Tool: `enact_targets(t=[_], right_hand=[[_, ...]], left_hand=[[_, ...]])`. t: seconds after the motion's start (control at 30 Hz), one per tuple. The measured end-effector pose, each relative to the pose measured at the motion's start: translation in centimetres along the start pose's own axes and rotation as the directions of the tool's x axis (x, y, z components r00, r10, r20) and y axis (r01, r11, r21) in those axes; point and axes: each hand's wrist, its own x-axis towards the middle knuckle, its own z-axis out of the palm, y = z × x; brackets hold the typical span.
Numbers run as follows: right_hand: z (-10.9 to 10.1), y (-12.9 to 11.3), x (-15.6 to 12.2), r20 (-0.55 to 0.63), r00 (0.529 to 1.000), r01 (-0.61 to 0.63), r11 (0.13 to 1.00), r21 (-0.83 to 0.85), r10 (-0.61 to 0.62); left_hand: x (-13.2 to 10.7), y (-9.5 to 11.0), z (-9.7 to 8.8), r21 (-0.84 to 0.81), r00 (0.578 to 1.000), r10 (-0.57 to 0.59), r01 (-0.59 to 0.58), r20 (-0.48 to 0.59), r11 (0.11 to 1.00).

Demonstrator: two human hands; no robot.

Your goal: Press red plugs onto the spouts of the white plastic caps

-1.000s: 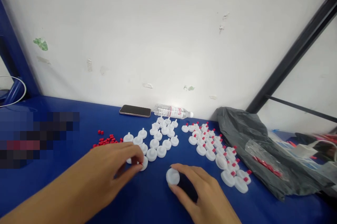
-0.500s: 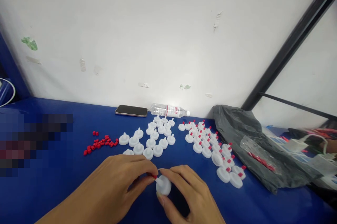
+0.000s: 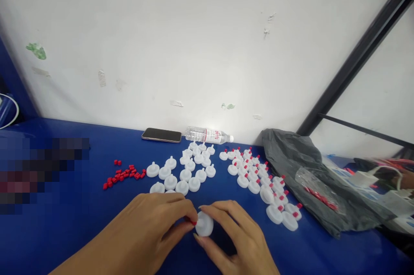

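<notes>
My right hand (image 3: pixel 236 240) grips a white round plastic cap (image 3: pixel 204 224) just above the blue table (image 3: pixel 64 232). My left hand (image 3: pixel 152 227) pinches a small red tip (image 3: pixel 193 222) against the cap's spout. Behind my hands lies a cluster of plain white caps (image 3: pixel 186 169). Farther right runs a row of white caps with red tips fitted (image 3: pixel 261 180). A scatter of loose red tips (image 3: pixel 124 174) lies to the left of the plain caps.
A dark phone (image 3: pixel 161 135) and a clear water bottle (image 3: pixel 208 135) lie by the white wall. A grey plastic bag (image 3: pixel 310 180) with a clear packet of red tips (image 3: pixel 318 195) sits at the right. A black bar (image 3: pixel 352 59) slants up at the right.
My left hand left the white caps and came to the cap in my right hand, bringing a red tip to its spout. The cap has turned slightly in my right hand.
</notes>
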Motion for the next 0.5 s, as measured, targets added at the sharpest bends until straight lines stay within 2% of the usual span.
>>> enact_targets(t=[0.17,0.33,0.4,0.5], right_hand=[[-0.2,-0.4,0.3,-0.033,0.999,-0.02,0.997,0.079,0.022],[-0.8,-0.5,0.6,-0.119,0.992,0.036,0.999,0.017,-0.034],[-1.0,-0.6,0.6,-0.154,0.986,0.069,0.998,-0.002,-0.068],[-1.3,-0.8,0.6,-0.178,0.98,0.086,0.996,-0.005,-0.086]], left_hand=[[-0.2,0.4,0.4,0.21,1.0,0.003,-0.003,-0.002,0.978],[-0.6,0.7,0.8,0.443,0.994,0.087,-0.109,0.07,0.89],[-0.9,0.2,1.3,0.458,0.985,0.175,-0.16,0.009,0.874],[-1.6,-1.5,2.9,0.448,0.944,0.301,-0.215,-0.131,0.868]])
